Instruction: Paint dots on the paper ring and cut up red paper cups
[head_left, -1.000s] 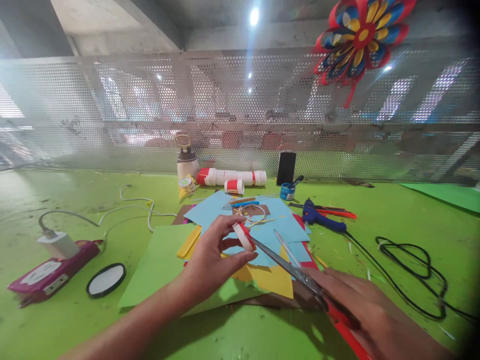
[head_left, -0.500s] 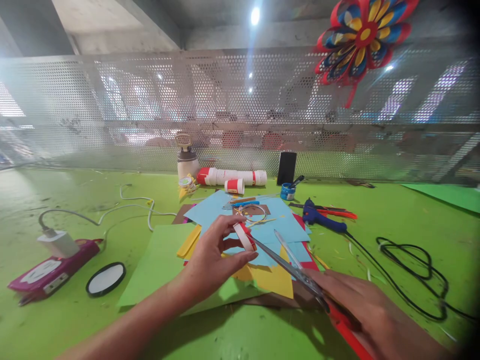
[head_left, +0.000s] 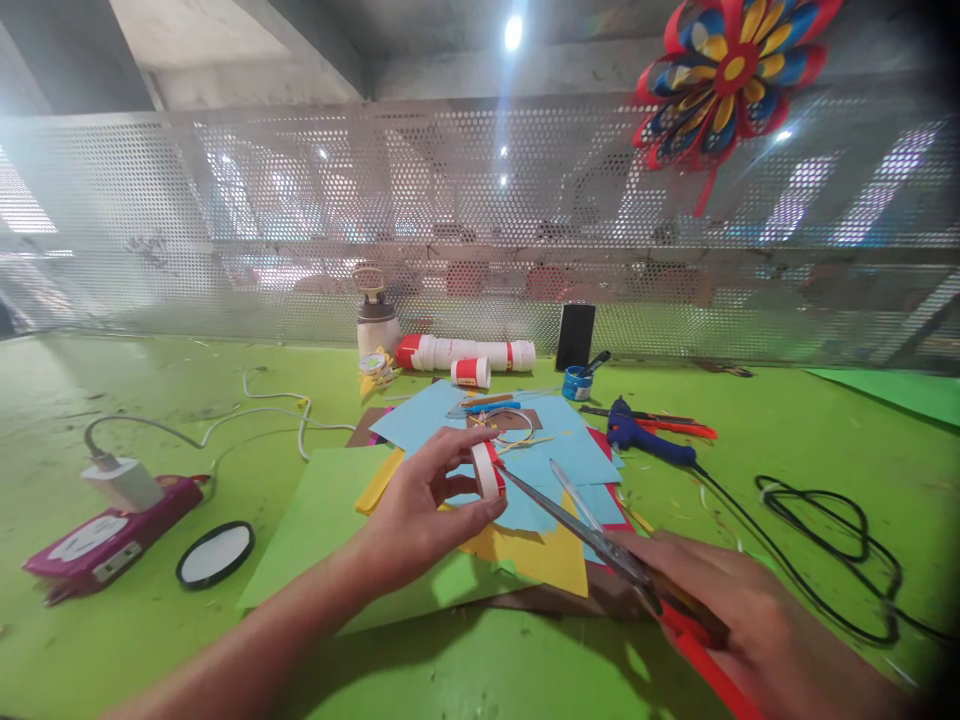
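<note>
Versus half a second back, the ring (head_left: 489,472) sits more upright in the left grip (head_left: 420,505); the scissors (head_left: 628,568) look about unchanged, blades spread. Ring's far side is out of sight, the red handles (head_left: 701,662) are partly covered by the right grip (head_left: 739,600) and cut off at the bottom near 5 o'clock, and can't tell if the blade tip touches the ring. Left grip pinches the ring over the blue paper (head_left: 577,440), at the right grip's 10 o'clock, long axis roughly 12–6; right grip is clenched round the handles, scissors pointing 10 o'clock.
</note>
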